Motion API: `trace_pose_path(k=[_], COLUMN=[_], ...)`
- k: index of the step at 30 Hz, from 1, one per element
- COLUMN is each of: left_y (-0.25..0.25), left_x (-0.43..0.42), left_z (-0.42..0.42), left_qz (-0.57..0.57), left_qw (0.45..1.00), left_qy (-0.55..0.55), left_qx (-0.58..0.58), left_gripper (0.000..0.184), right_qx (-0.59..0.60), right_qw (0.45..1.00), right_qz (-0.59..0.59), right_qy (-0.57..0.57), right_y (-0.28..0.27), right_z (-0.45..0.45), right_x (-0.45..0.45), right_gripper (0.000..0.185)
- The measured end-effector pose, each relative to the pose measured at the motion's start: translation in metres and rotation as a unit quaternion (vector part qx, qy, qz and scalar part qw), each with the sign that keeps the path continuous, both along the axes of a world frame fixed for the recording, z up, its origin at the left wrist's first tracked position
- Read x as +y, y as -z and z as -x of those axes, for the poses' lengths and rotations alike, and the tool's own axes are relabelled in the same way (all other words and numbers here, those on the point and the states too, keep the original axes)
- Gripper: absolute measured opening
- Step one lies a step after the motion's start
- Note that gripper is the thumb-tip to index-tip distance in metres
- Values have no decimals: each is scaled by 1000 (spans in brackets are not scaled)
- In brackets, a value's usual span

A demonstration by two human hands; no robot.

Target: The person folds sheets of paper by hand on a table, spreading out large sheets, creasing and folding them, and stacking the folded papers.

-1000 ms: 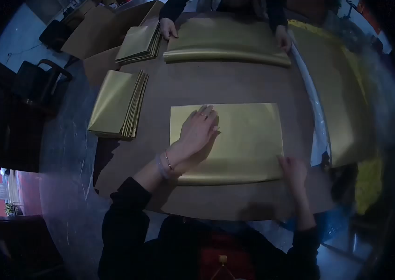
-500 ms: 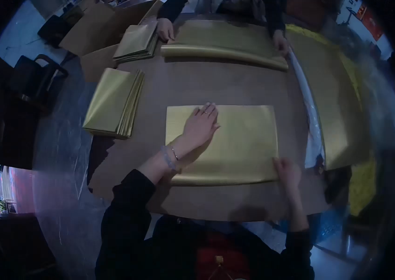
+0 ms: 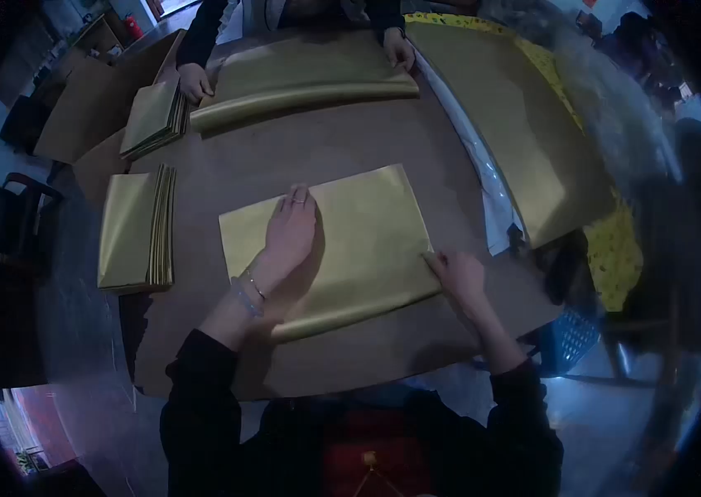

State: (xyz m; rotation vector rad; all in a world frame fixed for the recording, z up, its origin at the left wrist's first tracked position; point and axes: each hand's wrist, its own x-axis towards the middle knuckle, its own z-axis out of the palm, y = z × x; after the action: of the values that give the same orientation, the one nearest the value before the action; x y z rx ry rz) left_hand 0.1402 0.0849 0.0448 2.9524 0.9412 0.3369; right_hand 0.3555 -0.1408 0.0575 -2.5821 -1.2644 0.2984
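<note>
A folded gold sheet [image 3: 358,240] lies in front of me on the brown table surface [image 3: 342,364], its near edge a rounded fold. My left hand [image 3: 291,228] rests flat on its left part, fingers stretched toward the far edge, a ring and bracelets showing. At the sheet's right edge my right hand [image 3: 460,277] is closed, thumb and forefinger pinching the edge. Across the table a co-worker's two hands [image 3: 195,81] hold another gold sheet [image 3: 301,65] with a rolled near edge.
Two stacks of folded gold sheets [image 3: 125,228] stand on the left, beside an open cardboard box [image 3: 77,112]. A large gold sheet [image 3: 508,124] lies on the right next to a white plastic strip [image 3: 470,145]. A blue basket [image 3: 570,340] is below the table's right edge.
The whole view has turned, so the table's contents appear farther left and tilted. My left hand stays flat on the sheet; my right hand stays at its right edge.
</note>
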Motion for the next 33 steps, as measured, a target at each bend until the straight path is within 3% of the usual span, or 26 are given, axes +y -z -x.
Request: trace_pose_path(k=[2,5,8,16,20,33], left_y=[-14,-18,-6,23,20,22], left_x=[-5,-24,-36,-42,-40,-44], left_z=[-24,-68,-104,-119,-119,-128], left_qz=[-25,122,119,56,61,86], left_qw=[995,975,963,971,972,979], left_qy=[89,168,230,220,214,145], left_qx=[-30,-77,-72,-75,-72,-114], left_gripper=[45,43,49,55,56,72], right_qx=[-34,-4,15,25,6,3], right_qw=[999,1000,1000,1000,999,1000], right_qz=[-19,-17,-4,1,-47,-9], right_qy=[-16,-8,5,-12,-20,-3], right_y=[15,4,-1,-8,7,4], right_z=[-5,-1,3,1,-2,-1], right_x=[-3,-1,0,0,-3,-2], right_gripper=[41,40,41,42,36,39])
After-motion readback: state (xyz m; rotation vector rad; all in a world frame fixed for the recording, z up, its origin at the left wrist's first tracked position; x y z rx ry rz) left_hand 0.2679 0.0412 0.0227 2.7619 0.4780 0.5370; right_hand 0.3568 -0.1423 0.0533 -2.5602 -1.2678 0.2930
